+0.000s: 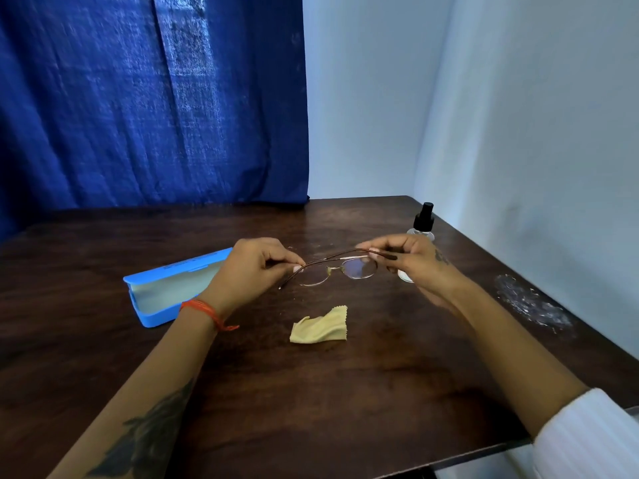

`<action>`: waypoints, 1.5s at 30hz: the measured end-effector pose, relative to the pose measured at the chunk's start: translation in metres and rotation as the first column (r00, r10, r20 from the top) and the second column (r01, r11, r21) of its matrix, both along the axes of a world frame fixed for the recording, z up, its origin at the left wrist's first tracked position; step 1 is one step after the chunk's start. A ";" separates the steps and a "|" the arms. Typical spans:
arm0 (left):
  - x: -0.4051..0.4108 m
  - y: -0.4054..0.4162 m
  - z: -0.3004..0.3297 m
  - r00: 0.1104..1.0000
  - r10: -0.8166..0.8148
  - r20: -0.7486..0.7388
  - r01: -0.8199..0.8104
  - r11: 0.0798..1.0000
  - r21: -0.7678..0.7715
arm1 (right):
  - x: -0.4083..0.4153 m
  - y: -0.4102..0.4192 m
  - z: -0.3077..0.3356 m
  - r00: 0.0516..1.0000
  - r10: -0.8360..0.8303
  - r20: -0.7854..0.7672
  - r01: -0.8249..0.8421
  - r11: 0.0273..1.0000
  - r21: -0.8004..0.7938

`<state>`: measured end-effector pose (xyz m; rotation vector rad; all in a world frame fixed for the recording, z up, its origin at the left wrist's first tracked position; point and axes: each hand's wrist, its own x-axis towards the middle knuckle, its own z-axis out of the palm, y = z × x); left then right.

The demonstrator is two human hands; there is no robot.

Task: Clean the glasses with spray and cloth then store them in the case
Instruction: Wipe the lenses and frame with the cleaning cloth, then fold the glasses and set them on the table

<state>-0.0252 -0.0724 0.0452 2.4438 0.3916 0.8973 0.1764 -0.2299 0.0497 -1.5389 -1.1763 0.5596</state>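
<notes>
glasses: one thin metal-framed pair, held just above the desk around its middle, lenses facing down and toward the person, both temples folding across each other
left hand: fingers curled, thumb and forefinger pinching the frame's left end near the hinge
right hand: fingers curled, pinching the frame's right end and the temple there
wrist band: one orange thread band on the left wrist
cloth: one yellow cloth, crumpled, zigzag-cut edge, lying on the desk nearer the person than the glasses, apart from both hands
case: one blue case, lid open, pale lining showing, lying toward the left edge of the desk, partly behind the left hand; raised marks on the lid too blurred to read
spray: one clear bottle with black pump top, upright toward the far right corner, just behind the right hand; no label readable
wrap: one crumpled clear plastic piece by the right edge
writing: none legible anywhere
edges: blue curtain hangs behind the far edge, pale wall runs along the right edge
open room: bare wood between cloth and near edge, and across the far left of the desk
</notes>
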 end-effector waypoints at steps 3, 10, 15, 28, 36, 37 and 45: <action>0.000 0.001 -0.002 1.000 0.029 0.009 -0.030 0.982 0.189 | 0.005 0.000 0.006 0.988 0.097 -0.120 -0.107 0.992 -0.073; 0.005 -0.005 -0.012 0.998 0.038 0.044 -0.055 0.867 0.494 | -0.001 0.008 0.000 0.682 -0.069 0.728 0.038 0.998 0.059; 0.010 -0.008 -0.025 1.000 0.015 0.009 -0.018 0.844 0.535 | -0.003 0.009 -0.026 0.241 -0.265 0.934 0.002 0.962 0.272; 0.011 -0.016 -0.032 0.993 0.029 -0.114 0.037 0.841 0.540 | -0.008 0.004 -0.040 -0.035 -0.170 0.985 0.013 0.985 0.171; 0.009 -0.018 -0.037 0.992 0.036 -0.117 0.024 0.881 0.473 | -0.015 -0.002 -0.041 0.014 -0.064 0.998 0.093 0.994 0.062; 0.008 -0.019 -0.038 0.994 0.038 -0.105 0.014 0.890 0.456 | -0.016 -0.003 -0.041 0.047 -0.070 0.996 0.088 0.994 0.066; -0.009 -0.037 -0.045 0.993 0.112 0.025 -0.112 0.993 -0.027 | -0.055 0.001 -0.034 0.856 -0.255 0.450 0.198 0.965 0.171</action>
